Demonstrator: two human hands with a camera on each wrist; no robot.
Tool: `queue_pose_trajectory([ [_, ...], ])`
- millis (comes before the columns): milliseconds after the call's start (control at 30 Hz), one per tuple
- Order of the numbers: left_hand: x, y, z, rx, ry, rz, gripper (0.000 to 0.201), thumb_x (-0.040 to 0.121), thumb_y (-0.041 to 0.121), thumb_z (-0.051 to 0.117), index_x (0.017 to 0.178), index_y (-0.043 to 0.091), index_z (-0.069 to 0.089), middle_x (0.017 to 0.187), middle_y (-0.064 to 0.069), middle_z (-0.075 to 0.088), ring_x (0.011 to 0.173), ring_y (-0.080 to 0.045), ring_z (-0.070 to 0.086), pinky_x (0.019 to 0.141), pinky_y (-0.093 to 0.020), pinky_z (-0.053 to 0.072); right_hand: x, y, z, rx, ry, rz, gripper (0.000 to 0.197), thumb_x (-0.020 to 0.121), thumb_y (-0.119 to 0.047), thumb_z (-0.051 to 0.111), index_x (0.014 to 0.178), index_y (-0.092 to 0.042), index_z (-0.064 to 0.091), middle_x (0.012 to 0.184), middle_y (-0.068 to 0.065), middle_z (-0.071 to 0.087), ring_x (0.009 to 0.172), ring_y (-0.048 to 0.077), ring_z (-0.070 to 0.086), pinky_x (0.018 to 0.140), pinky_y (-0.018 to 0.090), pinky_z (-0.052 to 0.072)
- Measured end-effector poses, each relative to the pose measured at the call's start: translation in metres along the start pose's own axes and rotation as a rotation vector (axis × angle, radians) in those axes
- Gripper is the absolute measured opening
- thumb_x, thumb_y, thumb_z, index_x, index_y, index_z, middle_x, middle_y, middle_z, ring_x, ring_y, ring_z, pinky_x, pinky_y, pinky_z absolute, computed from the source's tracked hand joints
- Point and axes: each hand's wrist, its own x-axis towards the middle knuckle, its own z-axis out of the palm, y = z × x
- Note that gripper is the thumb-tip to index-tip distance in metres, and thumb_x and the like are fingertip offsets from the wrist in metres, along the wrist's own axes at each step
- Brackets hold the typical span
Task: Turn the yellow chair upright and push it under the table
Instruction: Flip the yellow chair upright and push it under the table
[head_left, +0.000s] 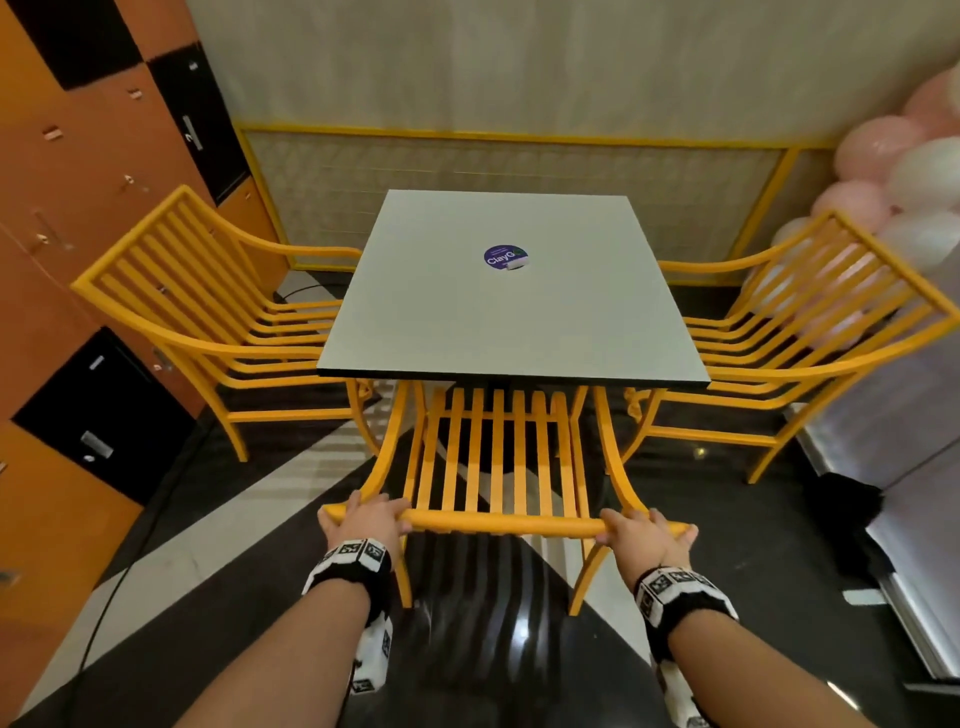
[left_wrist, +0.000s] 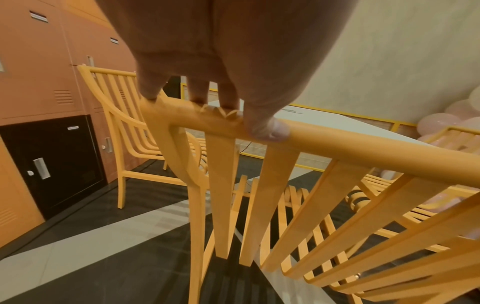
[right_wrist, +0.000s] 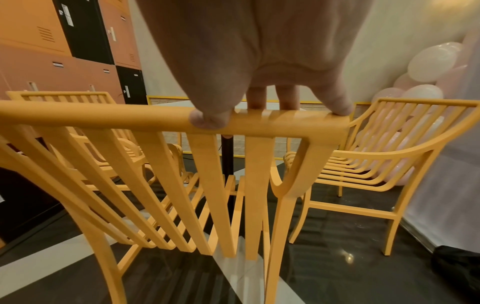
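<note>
the yellow chair (head_left: 496, 457) stands upright on its four legs on the floor (head_left: 218, 545), facing the worktop (head_left: 511, 291). the front of its slatted seat reaches under the near edge of the worktop, while the backrest and rear legs are out on the person's side. the left hand (head_left: 363, 522) grips the left end of the chair's top rail (head_left: 501, 522); in the left wrist view the fingers (left_wrist: 228, 96) curl over the far side of the rail and the thumb presses on the near face, so this grip is clenched on the rail. the right hand (head_left: 644, 532) does the same at the right end of the rail, its fingers (right_wrist: 288, 96) hooked over the top and its thumb on the near side, grasping the rail firmly. both wrists carry black bands with white marker tags.

the worktop is a pale grey square with a dark edge, and a round purple sticker (head_left: 505, 257) sits near its middle. a second yellow chair (head_left: 208, 312) stands at the left side of the worktop and a third yellow chair (head_left: 810, 322) at the right side, both with their seats partly under it. orange and black lockers (head_left: 93, 208) line the left wall. a cluster of pink and white balloons (head_left: 904, 176) fills the far right corner, behind the third chair. the floor is glossy, dark with pale bands.
</note>
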Motion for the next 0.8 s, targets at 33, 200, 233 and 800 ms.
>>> queue_pose_trajectory([
  [33,0.006,0.005,-0.001,0.002,-0.004,-0.003,0.038,0.097,0.027,0.049,0.132,0.041,0.052,0.151,0.005,0.042,0.150,-0.028,0.013,0.115,-0.067,0.003,0.007,0.002,-0.003,0.010,-0.001,-0.003,0.030,0.100,-0.042,0.039,0.128,-0.040,0.049,0.138,-0.001,0.052,0.142,0.033,0.027,0.106,0.077,0.009],
  [200,0.031,0.014,-0.009,0.002,-0.009,-0.008,0.025,0.095,0.031,0.049,0.116,0.043,0.058,0.135,0.004,0.056,0.142,-0.027,0.030,0.114,-0.067,0.011,0.031,0.003,-0.014,0.019,0.014,-0.024,0.040,0.100,-0.033,0.042,0.139,-0.041,0.038,0.145,-0.001,0.047,0.147,0.034,0.016,0.107,0.077,0.005],
  [233,0.036,0.015,-0.010,-0.001,-0.006,-0.016,0.026,0.095,0.033,0.050,0.117,0.044,0.058,0.131,0.003,0.058,0.139,-0.026,0.034,0.113,-0.065,0.014,0.036,0.003,-0.016,0.022,0.023,-0.029,0.042,0.100,-0.031,0.042,0.141,-0.041,0.037,0.146,-0.001,0.046,0.148,0.034,0.014,0.107,0.077,0.004],
  [800,0.057,-0.006,-0.014,0.028,-0.031,0.258,0.040,0.098,0.031,0.042,0.135,0.044,0.041,0.144,0.009,0.045,0.143,-0.024,0.027,0.115,-0.064,-0.007,0.052,-0.014,-0.028,0.020,-0.010,0.127,0.050,0.099,-0.046,0.039,0.147,-0.036,0.029,0.160,-0.002,0.025,0.149,0.034,0.008,0.114,0.065,0.022],
])
